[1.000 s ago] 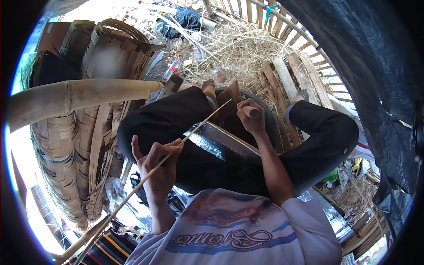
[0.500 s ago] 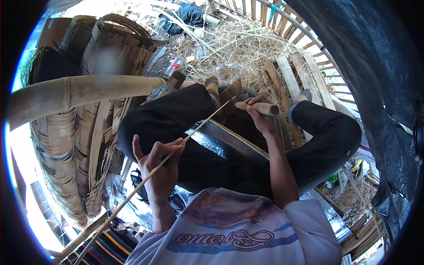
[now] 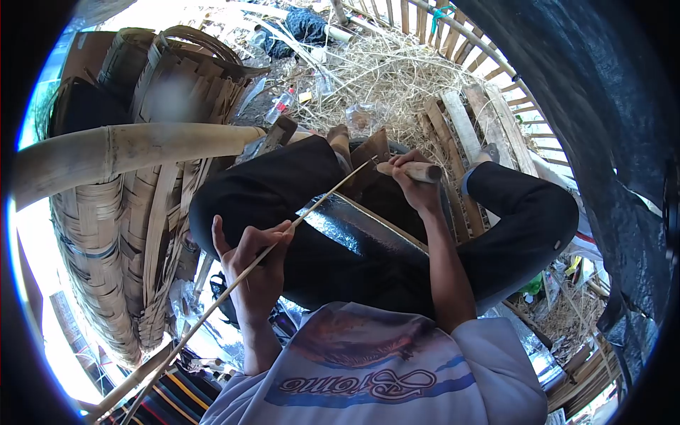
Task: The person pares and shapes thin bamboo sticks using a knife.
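Note:
My left hand [image 3: 256,287] is closed on a long thin bamboo strip [image 3: 322,199]. The strip slants from the lower left up to a tip between my legs. Close to that tip, my right hand [image 3: 418,193] grips a wooden-handled tool [image 3: 426,172]; its working end cannot be made out. A dark brown flat piece [image 3: 373,147] stands just beyond the strip's tip. Across my lap lies a shiny silvery sheet [image 3: 361,225] with a pale narrow edge.
A thick bamboo pole [image 3: 177,139] crosses at left, in front of woven bamboo rolls [image 3: 95,227]. Dry straw [image 3: 397,78] and a plastic bottle [image 3: 280,104] lie ahead. Wooden planks [image 3: 489,120] are at right, beside a slatted bamboo fence [image 3: 464,44] and a dark tarp [image 3: 581,85].
My right hand and the tool have shifted slightly left. My left hand and the bamboo strip are almost unmoved.

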### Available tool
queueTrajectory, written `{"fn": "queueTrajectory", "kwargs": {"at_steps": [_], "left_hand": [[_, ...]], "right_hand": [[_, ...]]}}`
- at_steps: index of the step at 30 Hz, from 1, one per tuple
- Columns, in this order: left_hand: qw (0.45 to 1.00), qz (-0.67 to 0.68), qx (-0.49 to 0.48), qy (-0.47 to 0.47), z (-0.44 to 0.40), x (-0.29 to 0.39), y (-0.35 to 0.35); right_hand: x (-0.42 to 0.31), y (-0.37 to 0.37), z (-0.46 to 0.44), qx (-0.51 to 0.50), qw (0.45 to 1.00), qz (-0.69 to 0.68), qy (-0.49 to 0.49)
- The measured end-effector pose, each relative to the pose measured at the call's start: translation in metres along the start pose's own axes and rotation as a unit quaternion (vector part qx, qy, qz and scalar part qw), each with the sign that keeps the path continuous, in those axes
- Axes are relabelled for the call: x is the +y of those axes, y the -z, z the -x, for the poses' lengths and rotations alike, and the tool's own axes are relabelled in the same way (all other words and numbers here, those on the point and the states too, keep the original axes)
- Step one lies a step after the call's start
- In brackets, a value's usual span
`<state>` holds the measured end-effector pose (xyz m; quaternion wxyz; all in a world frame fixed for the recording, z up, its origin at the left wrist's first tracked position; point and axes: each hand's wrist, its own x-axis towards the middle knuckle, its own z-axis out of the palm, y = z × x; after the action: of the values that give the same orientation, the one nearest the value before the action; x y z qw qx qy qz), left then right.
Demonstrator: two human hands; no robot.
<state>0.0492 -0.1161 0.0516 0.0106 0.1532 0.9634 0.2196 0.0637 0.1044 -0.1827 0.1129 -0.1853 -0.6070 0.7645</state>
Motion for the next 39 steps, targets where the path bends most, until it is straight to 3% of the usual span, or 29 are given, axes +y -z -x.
{"fn": "queueTrajectory", "kwargs": {"at_steps": [2, 5, 11, 16, 19, 23, 26, 28, 30, 33, 36, 39], "left_hand": [[1.000, 0.001, 0.001, -0.001, 0.001, -0.001, 0.000], [1.000, -0.001, -0.008, 0.006, -0.001, 0.002, -0.001], [1.000, 0.005, 0.008, 0.004, 0.000, -0.001, -0.001], [1.000, 0.006, 0.006, 0.007, -0.001, 0.002, -0.001], [1.000, -0.001, 0.016, 0.013, -0.003, 0.001, -0.002], [1.000, 0.001, 0.009, 0.016, -0.004, 0.004, -0.002], [1.000, 0.000, 0.012, 0.008, 0.000, -0.002, -0.001], [1.000, 0.002, 0.012, 0.012, 0.000, 0.000, -0.002], [1.000, -0.009, 0.007, 0.028, -0.002, 0.004, -0.002], [1.000, 0.019, 0.014, 0.010, -0.002, 0.002, -0.002], [1.000, 0.009, 0.015, 0.007, -0.001, 0.000, -0.002], [1.000, 0.002, 0.007, 0.024, -0.001, 0.003, -0.002]], "right_hand": [[-0.001, -0.004, 0.003, -0.003, 0.999, -0.014, 0.031], [0.019, -0.004, 0.003, 0.002, 0.990, 0.130, 0.050], [0.001, 0.003, 0.006, 0.005, 1.000, 0.004, 0.031], [0.018, 0.004, 0.000, 0.015, 0.995, 0.095, 0.023], [0.001, 0.001, 0.006, 0.006, 0.999, -0.030, 0.036], [0.020, -0.001, 0.001, 0.016, 0.993, 0.116, 0.032], [0.009, 0.001, -0.002, 0.017, 1.000, 0.020, -0.004], [0.011, 0.000, 0.000, 0.001, 1.000, 0.017, 0.014], [0.034, 0.003, -0.001, 0.005, 0.990, 0.131, 0.051], [0.047, 0.008, -0.006, 0.026, 0.999, 0.019, 0.018], [0.019, 0.004, -0.002, -0.003, 0.999, 0.019, 0.047], [0.041, 0.005, -0.001, 0.014, 0.998, 0.064, 0.021]]}}
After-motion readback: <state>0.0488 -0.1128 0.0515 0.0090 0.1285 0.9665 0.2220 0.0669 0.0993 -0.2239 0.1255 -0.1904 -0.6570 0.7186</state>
